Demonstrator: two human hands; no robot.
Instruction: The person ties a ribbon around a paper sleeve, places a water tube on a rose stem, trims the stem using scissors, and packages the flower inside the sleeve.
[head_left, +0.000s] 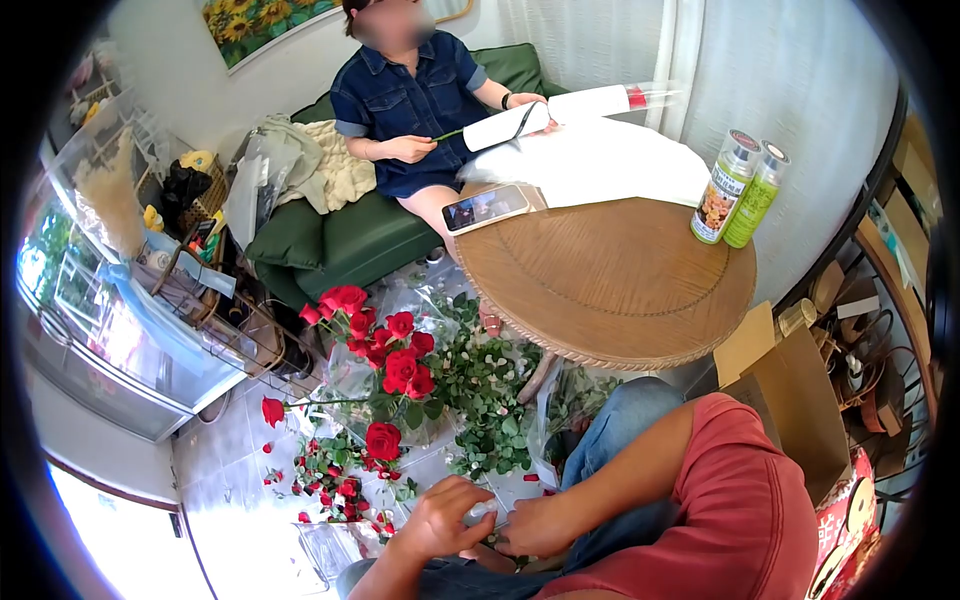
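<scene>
Small clear item point(479, 512) looks pinched in the left hand point(445, 515) above the floor point(232, 480), right hand point(537, 525) just beside it (can't tell if that one's closed on anything), so imo a slack grip could lose it among those red petals point(348, 488).

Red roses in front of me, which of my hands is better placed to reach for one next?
Probably your left hand: it is nearer the roses than your right hand. It seems to hold something clear, though, so may need freeing first.
</scene>
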